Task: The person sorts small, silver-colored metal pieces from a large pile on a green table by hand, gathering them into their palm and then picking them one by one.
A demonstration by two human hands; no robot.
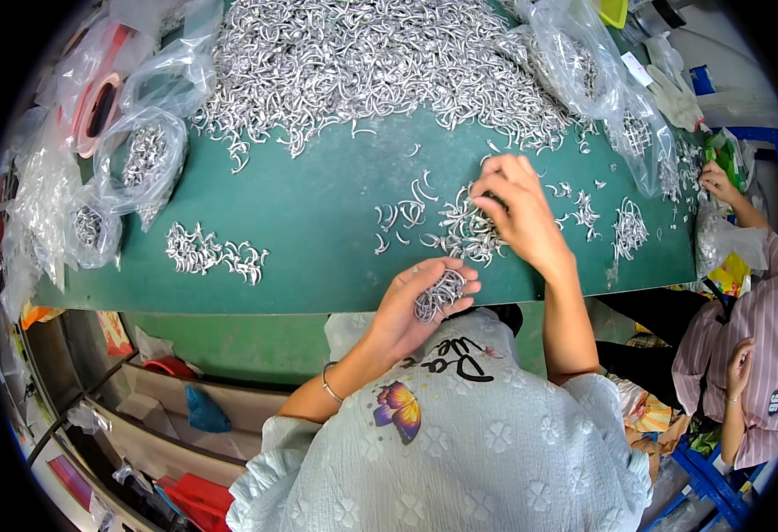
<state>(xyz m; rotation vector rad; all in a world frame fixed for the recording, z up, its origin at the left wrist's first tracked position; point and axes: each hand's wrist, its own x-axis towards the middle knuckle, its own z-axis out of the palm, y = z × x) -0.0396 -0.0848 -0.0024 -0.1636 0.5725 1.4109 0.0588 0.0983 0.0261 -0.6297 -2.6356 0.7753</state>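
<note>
My left hand (411, 306) is cupped palm up at the near edge of the green table (318, 222), holding a bunch of small curved silver metal hooks (439, 294). My right hand (517, 208) reaches over a loose cluster of the same hooks (460, 235) on the table, fingertips pinched down among them. Whether a hook sits between those fingers is hidden. A very large heap of hooks (371, 62) covers the far part of the table.
A small separate pile of hooks (211, 253) lies at the left. Clear plastic bags with hooks (140, 160) line the left edge, more bags (602, 80) at the far right. Another person in a striped shirt (752, 346) sits at the right. Shelves (176, 417) stand below left.
</note>
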